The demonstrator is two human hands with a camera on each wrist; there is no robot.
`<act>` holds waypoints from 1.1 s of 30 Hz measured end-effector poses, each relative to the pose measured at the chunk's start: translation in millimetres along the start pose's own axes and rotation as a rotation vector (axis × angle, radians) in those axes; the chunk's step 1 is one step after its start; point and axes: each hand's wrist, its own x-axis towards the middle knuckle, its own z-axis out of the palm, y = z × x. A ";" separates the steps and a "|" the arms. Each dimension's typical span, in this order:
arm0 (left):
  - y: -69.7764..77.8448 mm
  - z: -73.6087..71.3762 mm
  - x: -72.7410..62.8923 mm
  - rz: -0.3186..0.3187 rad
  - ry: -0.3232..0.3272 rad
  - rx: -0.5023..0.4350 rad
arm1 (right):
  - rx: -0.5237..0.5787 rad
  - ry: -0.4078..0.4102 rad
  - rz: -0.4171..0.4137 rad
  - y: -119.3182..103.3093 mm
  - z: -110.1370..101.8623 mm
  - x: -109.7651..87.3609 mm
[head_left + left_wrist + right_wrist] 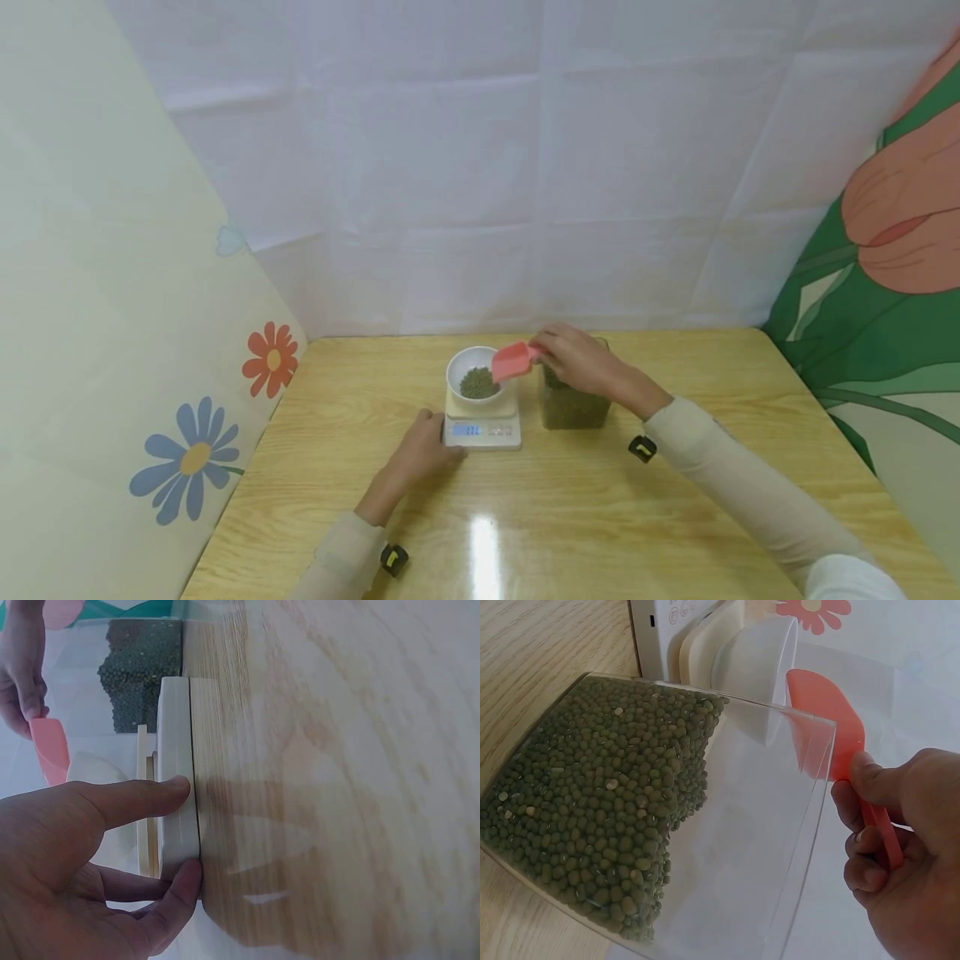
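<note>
A white kitchen scale [483, 443] with a lit display stands on the table, and a white bowl [452, 372] sits on its cream platform. Green mung beans [480, 383] lie in the bowl. My left hand [422, 446] holds the scale by its left side, thumb and fingers against the casing [176, 750]. Over the bowl's right rim, my right hand [576, 358] grips a pink scoop [513, 362] by its handle, with the scoop tilted toward the bowl. Beneath that hand is a clear container [742, 825] partly filled with mung beans [592, 802].
The wooden table [562, 525] ends at a white cloth backdrop [420, 167]. Flower-patterned panels stand at the left [97, 292] and right [900, 350]. The container stands just right of the scale.
</note>
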 end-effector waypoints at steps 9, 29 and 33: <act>0.0 0.2 0.0 -0.009 -0.001 -0.017 | -0.017 -0.002 0.028 -1.2 -3.4 -4.1; -2.6 1.3 1.6 -0.006 -0.001 -0.013 | -0.090 0.049 0.029 6.7 -15.2 -17.9; -2.1 1.2 1.5 -0.007 -0.004 -0.019 | -0.092 0.063 0.033 9.1 -17.9 -22.3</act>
